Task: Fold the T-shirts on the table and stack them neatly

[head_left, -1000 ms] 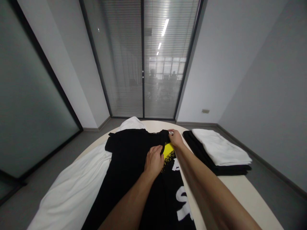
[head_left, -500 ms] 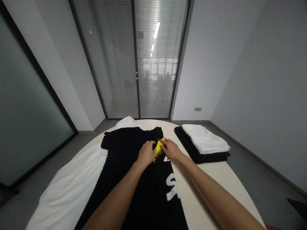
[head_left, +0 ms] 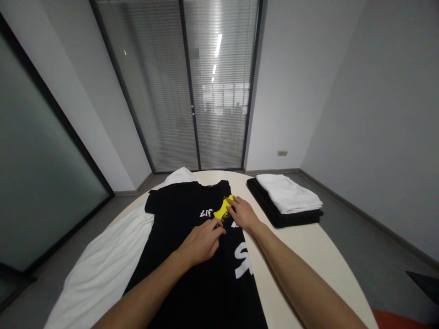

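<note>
A black T-shirt (head_left: 171, 219) with white lettering and a yellow print (head_left: 222, 209) lies in front of me, its right side folded inward. Resting on the cloth just below the yellow print is my left hand (head_left: 202, 242), palm down, fingers loosely bent and apart. My right hand (head_left: 244, 214) lies at the folded right edge, its stretched fingertips touching the yellow print. Neither palm can be seen.
The shirt is on a pale round-edged table (head_left: 291, 256). White fabric (head_left: 99, 260) spreads under and left of it. A stack at the right has a folded white garment (head_left: 288, 194) on top of folded black ones (head_left: 295, 219). A glass door (head_left: 219, 137) stands behind.
My left hand has moved down toward me and slightly left, uncovering small white lettering and more of the yellow print. My right hand stays near the same folded edge.
</note>
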`<state>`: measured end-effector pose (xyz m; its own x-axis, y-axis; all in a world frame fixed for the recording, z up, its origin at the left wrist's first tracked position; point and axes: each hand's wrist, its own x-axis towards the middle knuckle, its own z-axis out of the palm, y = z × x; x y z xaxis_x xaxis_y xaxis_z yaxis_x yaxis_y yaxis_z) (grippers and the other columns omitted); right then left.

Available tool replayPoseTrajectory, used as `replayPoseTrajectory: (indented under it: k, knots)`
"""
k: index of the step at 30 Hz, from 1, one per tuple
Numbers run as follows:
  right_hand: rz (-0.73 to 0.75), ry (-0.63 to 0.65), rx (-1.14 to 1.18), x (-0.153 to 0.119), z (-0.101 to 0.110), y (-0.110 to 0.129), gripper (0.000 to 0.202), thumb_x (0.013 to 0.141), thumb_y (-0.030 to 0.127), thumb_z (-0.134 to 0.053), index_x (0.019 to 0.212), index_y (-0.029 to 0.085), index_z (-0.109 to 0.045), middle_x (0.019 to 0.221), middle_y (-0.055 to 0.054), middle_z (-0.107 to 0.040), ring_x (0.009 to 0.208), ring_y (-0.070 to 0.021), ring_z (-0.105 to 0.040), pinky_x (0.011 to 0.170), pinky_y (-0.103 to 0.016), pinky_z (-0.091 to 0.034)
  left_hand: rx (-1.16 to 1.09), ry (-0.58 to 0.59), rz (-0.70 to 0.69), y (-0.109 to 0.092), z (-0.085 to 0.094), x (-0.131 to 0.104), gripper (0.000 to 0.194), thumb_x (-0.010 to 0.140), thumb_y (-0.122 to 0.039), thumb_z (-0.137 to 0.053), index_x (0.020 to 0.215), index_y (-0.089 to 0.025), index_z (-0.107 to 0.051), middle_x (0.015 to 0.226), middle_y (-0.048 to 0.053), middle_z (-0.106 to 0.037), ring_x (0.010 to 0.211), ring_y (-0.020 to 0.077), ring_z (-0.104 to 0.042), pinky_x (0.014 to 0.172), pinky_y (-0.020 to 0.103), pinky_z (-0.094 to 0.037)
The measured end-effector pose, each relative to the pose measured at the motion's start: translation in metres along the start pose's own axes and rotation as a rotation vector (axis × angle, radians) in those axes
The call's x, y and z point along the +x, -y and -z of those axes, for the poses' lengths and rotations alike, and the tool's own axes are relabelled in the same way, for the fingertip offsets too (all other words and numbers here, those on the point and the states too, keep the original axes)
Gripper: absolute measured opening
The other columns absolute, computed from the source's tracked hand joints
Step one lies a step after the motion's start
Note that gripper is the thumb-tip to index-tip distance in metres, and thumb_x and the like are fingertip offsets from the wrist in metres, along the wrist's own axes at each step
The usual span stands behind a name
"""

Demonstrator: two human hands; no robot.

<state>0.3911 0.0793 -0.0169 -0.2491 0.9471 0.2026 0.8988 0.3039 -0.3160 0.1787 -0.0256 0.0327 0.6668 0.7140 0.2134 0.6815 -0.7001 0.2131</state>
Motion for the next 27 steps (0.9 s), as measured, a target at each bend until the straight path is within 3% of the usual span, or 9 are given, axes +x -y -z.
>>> replayPoseTrajectory:
  k: [3, 9, 12, 15, 22, 27]
  knots:
    - [0.005, 0.018, -0.006, -0.001, 0.001, 0.001, 0.054, 0.104, 0.046, -0.036, 0.151, 0.022, -0.048, 0.158, -0.013, -0.042, 0.148, -0.0303, -0.034, 0.12, -0.048, -0.026, -0.109, 0.051, -0.185, 0.008, 0.002, -0.01, 0.021, 0.097, -0.022, -0.055, 0.115, -0.026, -0.065, 0.12, 0.003, -0.064, 0.105, 0.019, -0.061, 0.091, 0.031, -0.05]
    - [0.001, 0.021, -0.003, -0.002, 0.005, 0.002, 0.055, 0.104, 0.046, -0.035, 0.152, 0.022, -0.047, 0.159, -0.013, -0.04, 0.149, -0.0309, -0.033, 0.12, -0.048, -0.025, -0.207, 0.04, -0.249, 0.013, 0.0, -0.018, 0.027, 0.093, -0.036, -0.065, 0.119, -0.028, -0.067, 0.126, 0.003, -0.064, 0.109, 0.0206, -0.062, 0.094, 0.034, -0.049]
    - [0.001, 0.025, 0.003, -0.002, 0.006, 0.002, 0.055, 0.104, 0.047, -0.035, 0.152, 0.023, -0.047, 0.159, -0.013, -0.04, 0.149, -0.0309, -0.033, 0.121, -0.048, -0.025, -0.241, 0.053, -0.27, 0.005, 0.002, -0.02, 0.035, 0.084, -0.032, -0.072, 0.118, -0.024, -0.065, 0.127, 0.005, -0.064, 0.109, 0.0224, -0.062, 0.094, 0.035, -0.049]
    - [0.0, 0.029, 0.008, -0.002, 0.005, 0.001, 0.055, 0.104, 0.048, -0.035, 0.152, 0.023, -0.047, 0.159, -0.012, -0.04, 0.149, -0.0299, -0.032, 0.121, -0.048, -0.024, -0.273, 0.081, -0.272, -0.001, 0.003, -0.022, 0.025, 0.076, -0.021, -0.073, 0.101, -0.023, -0.068, 0.125, 0.002, -0.065, 0.104, 0.0213, -0.063, 0.092, 0.034, -0.049]
    - [0.015, 0.013, 0.01, -0.001, 0.003, -0.002, 0.055, 0.104, 0.048, -0.037, 0.151, 0.022, -0.049, 0.158, -0.013, -0.042, 0.149, -0.0296, -0.033, 0.121, -0.047, -0.024, -0.336, 0.104, -0.274, 0.0, 0.0, -0.023, 0.009, 0.094, -0.031, -0.065, 0.096, -0.026, -0.073, 0.129, 0.0, -0.063, 0.102, 0.0169, -0.061, 0.088, 0.03, -0.046]
    - [0.022, 0.006, 0.016, -0.001, 0.002, -0.004, 0.054, 0.103, 0.048, -0.038, 0.15, 0.022, -0.049, 0.158, -0.012, -0.042, 0.148, -0.0284, -0.034, 0.121, -0.046, -0.025, -0.338, 0.056, -0.294, -0.006, 0.003, -0.024, 0.007, 0.092, -0.021, -0.06, 0.092, -0.022, -0.067, 0.114, 0.002, -0.069, 0.101, 0.0179, -0.06, 0.09, 0.032, -0.044]
